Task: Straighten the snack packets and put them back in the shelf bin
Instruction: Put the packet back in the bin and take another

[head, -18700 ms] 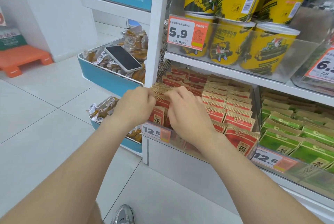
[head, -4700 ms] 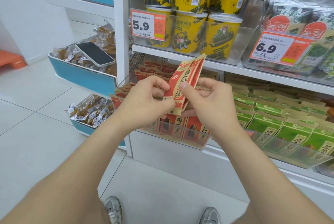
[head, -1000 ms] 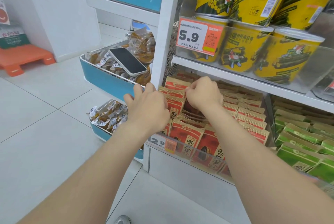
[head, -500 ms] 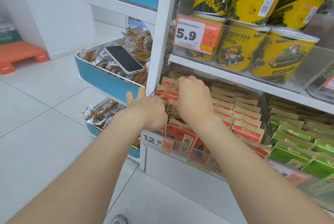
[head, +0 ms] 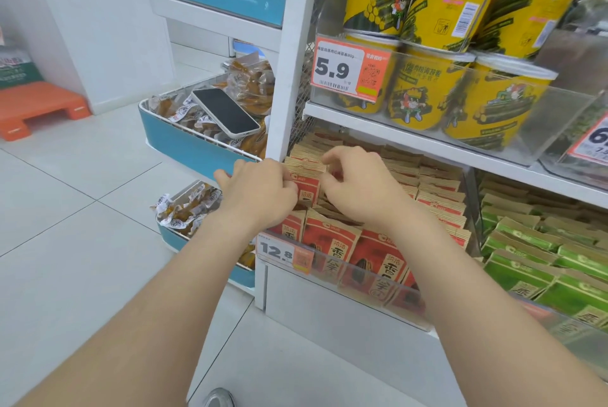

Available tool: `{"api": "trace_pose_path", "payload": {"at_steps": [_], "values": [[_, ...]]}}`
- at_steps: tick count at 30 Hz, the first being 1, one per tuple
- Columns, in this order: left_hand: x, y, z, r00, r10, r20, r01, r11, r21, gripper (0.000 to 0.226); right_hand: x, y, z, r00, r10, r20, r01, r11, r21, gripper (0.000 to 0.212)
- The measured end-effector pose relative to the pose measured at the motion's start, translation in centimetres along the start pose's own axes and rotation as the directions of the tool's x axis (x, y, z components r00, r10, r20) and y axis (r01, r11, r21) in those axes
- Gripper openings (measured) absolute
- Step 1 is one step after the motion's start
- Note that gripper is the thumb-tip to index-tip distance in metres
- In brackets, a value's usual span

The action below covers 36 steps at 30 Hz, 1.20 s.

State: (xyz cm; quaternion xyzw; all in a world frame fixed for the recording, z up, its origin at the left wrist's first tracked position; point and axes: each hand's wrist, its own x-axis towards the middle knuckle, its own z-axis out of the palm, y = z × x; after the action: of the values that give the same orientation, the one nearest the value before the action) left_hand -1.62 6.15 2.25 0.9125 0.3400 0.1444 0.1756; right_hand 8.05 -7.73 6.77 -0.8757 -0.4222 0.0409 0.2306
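Both hands are down in the clear bin [head: 355, 278] on the low shelf, working at its left-hand row beside the white post [head: 289, 77]. The left hand [head: 260, 193] and the right hand [head: 360, 191] face each other with fingers curled. Between them stands a red packet [head: 307, 186], pinched near its top from either side as far as the view shows; the fingertips are partly hidden behind the knuckles.

This packet stands upright, with its long axis vertical and its printed face turned to the front. It sits a little higher than the other snack packets [head: 332, 239], which fill the bin in rows running front to back.

The next move, I judge, turns on one thing: the slot for this packet lies straight below the hands, just behind the front packets that lean on the bin's wall. The push should therefore go down along the packet's own length, not sideways.

Both hands are equally near. The left has the post just beside it, so the right has more room to steer. The folded tops of the packets behind could catch the lower edge on the way in. The green packets [head: 526, 262] lie well to the right and play no part.
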Motion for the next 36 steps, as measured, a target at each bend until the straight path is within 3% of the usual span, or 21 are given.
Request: {"api": "trace_pose_path", "payload": {"at_steps": [2, 5, 7, 9, 15, 18, 20, 23, 26, 29, 31, 33, 36], "values": [[0.0, 0.2, 0.4, 0.997, -0.031, -0.075, 0.03, 0.999, -0.019, 0.031, -1.1, 0.0, -0.7, 1.0, -0.001, 0.016, 0.0, 0.999, 0.054, 0.029], [0.1, 0.9, 0.6, 0.983, -0.048, -0.176, 0.034, 0.996, -0.079, 0.009, -1.8, 0.4, -0.6, 0.999, 0.028, 0.032, -0.03, 0.997, 0.069, 0.018], [0.2, 1.4, 0.5, 0.985, -0.039, -0.168, 0.029, 0.998, -0.06, 0.025, -1.9, 1.0, 0.0, 0.995, 0.085, -0.061, -0.078, 0.991, 0.106, 0.013], [0.2, 1.8, 0.3, 0.986, -0.043, -0.16, 0.039, 0.999, -0.025, 0.032, -2.0, 1.4, 0.7, 0.98, 0.143, -0.141, -0.124, 0.983, 0.135, 0.014], [-0.2, 2.1, -0.1, 0.963, -0.022, -0.268, 0.023, 1.0, 0.001, 0.01, -2.1, 2.2, 1.5, 0.937, 0.226, -0.266, -0.176, 0.964, 0.199, 0.022], [-0.2, 1.6, -0.6, 0.95, 0.033, -0.312, -0.09, 0.981, -0.171, 0.009, -2.3, 2.0, 1.6, 0.926, 0.231, -0.299, -0.161, 0.957, 0.24, 0.024], [-0.4, 1.5, -1.3, 0.923, 0.071, -0.379, -0.21, 0.917, -0.34, 0.011, -2.6, 1.9, 1.7, 0.927, 0.216, -0.306, -0.146, 0.961, 0.237, 0.025], [-1.5, 2.0, -2.8, 0.848, 0.109, -0.519, -0.382, 0.804, -0.456, 0.012, -3.3, 1.7, 1.3, 0.933, 0.145, -0.331, -0.06, 0.965, 0.255, 0.032], [-3.1, 3.1, -4.3, 0.779, 0.101, -0.619, -0.506, 0.685, -0.524, 0.015, -4.1, 1.4, 0.7, 0.947, 0.048, -0.317, 0.067, 0.936, 0.345, 0.052], [-4.3, 4.2, -5.0, 0.735, 0.071, -0.675, -0.57, 0.605, -0.556, 0.013, -5.0, 0.6, 0.1, 0.931, -0.069, -0.358, 0.209, 0.906, 0.369, 0.048], [-4.6, 4.9, -5.0, 0.743, 0.035, -0.668, -0.568, 0.559, -0.604, 0.01, -5.7, 0.0, -0.7, 0.91, -0.1, -0.403, 0.271, 0.879, 0.393, 0.035], [-5.1, 5.7, -4.5, 0.796, -0.053, -0.603, -0.515, 0.464, -0.721, 0.011, -6.0, -0.3, -1.7, 0.898, -0.06, -0.436, 0.263, 0.867, 0.423, 0.02], [-6.3, 7.3, -3.4, 0.924, -0.214, -0.318, -0.286, 0.166, -0.944, 0.017, -6.1, 0.1, -2.8, 0.9, 0.068, -0.43, 0.157, 0.871, 0.465, 0.017]]}}
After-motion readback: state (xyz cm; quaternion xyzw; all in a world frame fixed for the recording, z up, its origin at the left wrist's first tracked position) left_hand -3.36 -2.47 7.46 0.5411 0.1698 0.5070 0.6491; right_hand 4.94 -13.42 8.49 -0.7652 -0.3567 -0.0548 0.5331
